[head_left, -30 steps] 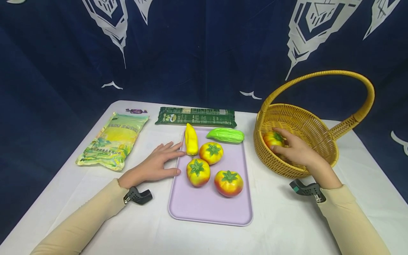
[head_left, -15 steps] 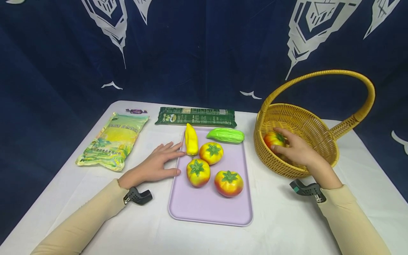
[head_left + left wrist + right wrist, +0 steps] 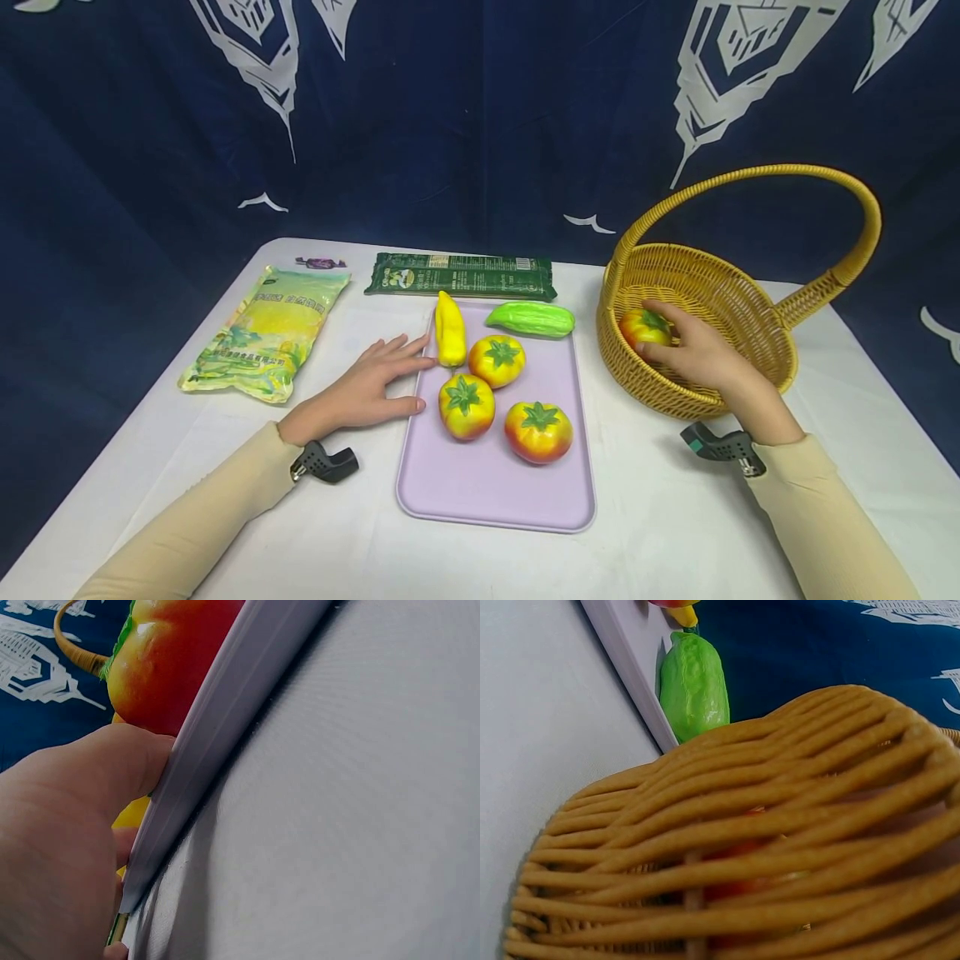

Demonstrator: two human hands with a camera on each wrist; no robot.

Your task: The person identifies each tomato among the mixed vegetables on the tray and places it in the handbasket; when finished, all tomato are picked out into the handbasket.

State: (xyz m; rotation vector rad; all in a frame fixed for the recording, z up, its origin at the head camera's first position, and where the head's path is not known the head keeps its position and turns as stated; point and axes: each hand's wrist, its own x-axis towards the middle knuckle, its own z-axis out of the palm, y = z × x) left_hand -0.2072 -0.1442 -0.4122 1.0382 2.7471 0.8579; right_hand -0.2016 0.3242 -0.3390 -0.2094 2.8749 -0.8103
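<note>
My right hand (image 3: 697,346) reaches into the wicker basket (image 3: 776,362), thumb and fingers around a yellow-red toy tomato (image 3: 643,327). The right wrist view shows the basket's weave (image 3: 727,825), with the tomato's red glimpsed through the gaps. My left hand (image 3: 367,387) lies with fingers spread at the left edge of the lilac tray (image 3: 495,500); in the left wrist view its thumb (image 3: 135,754) touches the tray rim (image 3: 225,712). On the tray are three more toy tomatoes (image 3: 538,432), a yellow toy pepper (image 3: 451,331) and a ridged green toy vegetable (image 3: 531,318).
A green-and-yellow food bag (image 3: 270,333) lies left of the tray. Behind the tray is a long dark green packet (image 3: 465,275). A purple wrapped candy (image 3: 320,262) sits at the back left. The basket's tall handle (image 3: 787,171) arches above it, before a dark blue curtain (image 3: 480,125).
The tomato under my right hand shifts very slightly inside the basket. Both hands otherwise stay in place, and the things on the tray have not moved.
</note>
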